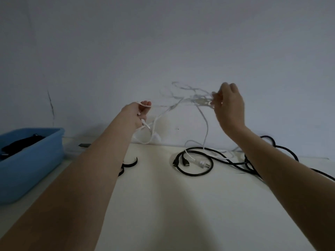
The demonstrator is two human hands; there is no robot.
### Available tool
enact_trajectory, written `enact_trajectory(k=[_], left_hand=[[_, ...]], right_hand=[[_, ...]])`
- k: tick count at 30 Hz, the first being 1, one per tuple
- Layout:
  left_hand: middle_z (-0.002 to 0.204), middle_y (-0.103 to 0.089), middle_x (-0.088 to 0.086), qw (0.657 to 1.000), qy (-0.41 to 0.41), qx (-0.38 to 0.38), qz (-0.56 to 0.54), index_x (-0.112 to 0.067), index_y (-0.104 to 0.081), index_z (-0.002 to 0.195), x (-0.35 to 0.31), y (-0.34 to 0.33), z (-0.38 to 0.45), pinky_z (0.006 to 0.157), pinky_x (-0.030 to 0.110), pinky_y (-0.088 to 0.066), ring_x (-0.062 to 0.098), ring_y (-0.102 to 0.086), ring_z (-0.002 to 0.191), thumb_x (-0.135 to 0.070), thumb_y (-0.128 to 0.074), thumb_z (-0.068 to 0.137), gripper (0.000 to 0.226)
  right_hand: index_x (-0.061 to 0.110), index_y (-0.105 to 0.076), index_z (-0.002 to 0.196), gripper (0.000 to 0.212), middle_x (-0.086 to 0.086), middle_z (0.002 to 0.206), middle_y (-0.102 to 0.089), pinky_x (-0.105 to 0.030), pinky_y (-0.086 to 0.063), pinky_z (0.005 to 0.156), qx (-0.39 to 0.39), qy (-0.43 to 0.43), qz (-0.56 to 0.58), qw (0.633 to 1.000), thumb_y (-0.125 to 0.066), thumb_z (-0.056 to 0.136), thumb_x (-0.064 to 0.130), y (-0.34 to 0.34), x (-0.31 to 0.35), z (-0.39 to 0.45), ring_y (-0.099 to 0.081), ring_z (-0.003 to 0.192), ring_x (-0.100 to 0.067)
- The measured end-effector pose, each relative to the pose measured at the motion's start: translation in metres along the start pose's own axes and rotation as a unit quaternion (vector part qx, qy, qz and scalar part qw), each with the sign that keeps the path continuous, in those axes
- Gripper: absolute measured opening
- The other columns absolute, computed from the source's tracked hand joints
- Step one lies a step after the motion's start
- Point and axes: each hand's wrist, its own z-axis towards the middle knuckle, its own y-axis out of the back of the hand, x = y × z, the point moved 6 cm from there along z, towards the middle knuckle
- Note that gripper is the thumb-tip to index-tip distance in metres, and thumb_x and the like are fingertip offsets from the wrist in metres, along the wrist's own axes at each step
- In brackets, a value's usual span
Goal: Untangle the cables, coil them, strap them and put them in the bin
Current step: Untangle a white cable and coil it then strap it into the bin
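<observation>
Lying on the white table [181, 205] close by are curved black straps [129, 164] and a black cable [197, 171] in a loose loop, with a white plug [202, 163] resting inside the loop. The blue bin [30, 160] sits at the left edge with something dark inside. Higher up, both hands are raised in front of the wall [163, 42]. The left hand [140, 113] has its fingers curled around a white cable [204, 124]. The right hand [229, 104] pinches the blurry tangled part of that cable, which hangs down to the table.
</observation>
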Motion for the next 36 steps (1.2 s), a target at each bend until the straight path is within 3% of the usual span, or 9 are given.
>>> enact_trajectory(k=[4, 7, 10, 15, 19, 24, 28, 33, 36], left_hand=[[0.036, -0.056, 0.001, 0.993, -0.029, -0.034, 0.109, -0.005, -0.045, 0.07, -0.017, 0.035, 0.002, 0.023, 0.014, -0.016, 0.007, -0.06, 0.039, 0.003, -0.029, 0.098, 0.034], [0.04, -0.059, 0.005, 0.969, -0.029, -0.07, 0.236, -0.004, -0.043, 0.077, -0.019, 0.054, 0.003, 0.026, 0.012, -0.014, 0.015, -0.064, 0.041, -0.004, -0.025, 0.101, 0.03], [0.042, -0.057, 0.003, 0.909, 0.002, -0.033, 0.416, -0.002, -0.046, 0.079, -0.003, 0.028, 0.004, 0.03, 0.01, -0.013, 0.009, -0.053, 0.028, -0.004, -0.034, 0.099, 0.023], [0.037, -0.039, -0.006, 0.806, 0.051, 0.122, 0.576, -0.008, -0.05, 0.07, 0.025, -0.032, -0.012, 0.028, 0.01, -0.013, 0.002, -0.025, 0.025, -0.005, -0.045, 0.094, 0.025], [0.035, -0.03, -0.008, 0.812, -0.002, 0.157, 0.562, -0.012, -0.046, 0.071, 0.029, -0.065, -0.028, 0.03, 0.011, -0.011, 0.003, -0.02, 0.027, -0.006, -0.044, 0.095, 0.025], [0.043, -0.032, -0.005, 0.826, -0.07, 0.132, 0.543, -0.014, -0.042, 0.068, 0.007, -0.062, -0.025, 0.031, 0.012, -0.012, 0.003, -0.021, 0.027, -0.011, -0.041, 0.095, 0.027], [0.041, -0.031, -0.009, 0.768, 0.013, 0.188, 0.612, -0.015, -0.042, 0.067, 0.022, -0.036, -0.031, 0.032, 0.013, -0.015, 0.003, -0.021, 0.028, -0.026, -0.043, 0.1, 0.034], [0.038, -0.027, -0.012, 0.838, 0.091, 0.415, 0.342, -0.018, -0.061, 0.062, 0.039, -0.078, -0.072, 0.03, 0.012, -0.008, -0.002, -0.019, 0.028, -0.037, -0.042, 0.091, 0.041], [0.049, -0.048, -0.007, 0.857, 0.097, 0.468, 0.19, -0.017, -0.069, 0.104, 0.035, -0.101, -0.086, 0.027, 0.009, -0.013, 0.0, -0.028, 0.026, -0.042, -0.036, 0.091, 0.043]], right_hand=[[0.008, -0.046, 0.091, 0.01, -0.014, 0.094, -0.056, -0.043, -0.05, 0.067, -0.05, -0.238, 0.079, 0.967, -0.045, 0.094, 0.017, 0.026, -0.087, 0.006, -0.065, 0.082, -0.037], [0.01, -0.043, 0.091, 0.014, -0.008, 0.081, -0.061, -0.022, -0.039, 0.049, 0.001, -0.322, 0.084, 0.943, -0.042, 0.099, 0.021, 0.029, -0.116, -0.007, -0.067, 0.056, -0.022], [0.006, -0.053, 0.084, 0.011, -0.017, 0.088, -0.067, -0.032, -0.054, 0.045, 0.188, -0.32, 0.071, 0.926, -0.056, 0.092, 0.013, -0.001, -0.101, -0.015, -0.067, 0.054, -0.021], [0.015, -0.05, 0.128, 0.046, -0.011, 0.129, -0.053, -0.035, -0.044, 0.096, 0.576, -0.149, 0.012, 0.804, -0.064, 0.085, 0.006, -0.045, -0.023, -0.046, -0.053, 0.114, -0.024], [0.014, -0.051, 0.13, 0.047, -0.002, 0.136, -0.051, -0.04, -0.03, 0.112, 0.552, -0.086, 0.175, 0.811, -0.066, 0.086, 0.024, -0.055, 0.037, -0.047, -0.045, 0.127, -0.018], [0.005, -0.06, 0.073, 0.028, -0.011, 0.068, -0.061, -0.025, -0.052, 0.071, 0.508, -0.112, 0.292, 0.802, -0.049, 0.096, 0.017, -0.064, 0.034, -0.06, -0.062, 0.057, -0.013], [0.009, -0.052, 0.054, 0.043, -0.004, 0.053, -0.049, -0.016, -0.037, 0.052, 0.296, -0.073, 0.146, 0.941, -0.064, 0.085, 0.036, -0.029, -0.01, -0.016, -0.043, 0.045, -0.011], [0.012, -0.036, 0.052, 0.056, -0.003, 0.05, -0.037, -0.029, -0.029, 0.055, 0.232, -0.076, 0.071, 0.967, -0.046, 0.092, 0.049, -0.032, -0.016, -0.013, -0.035, 0.048, -0.017], [0.005, -0.049, 0.06, 0.058, -0.013, 0.065, -0.053, -0.03, -0.037, 0.066, 0.283, -0.109, 0.079, 0.95, -0.033, 0.097, 0.046, -0.054, -0.013, -0.036, -0.05, 0.063, -0.023]])
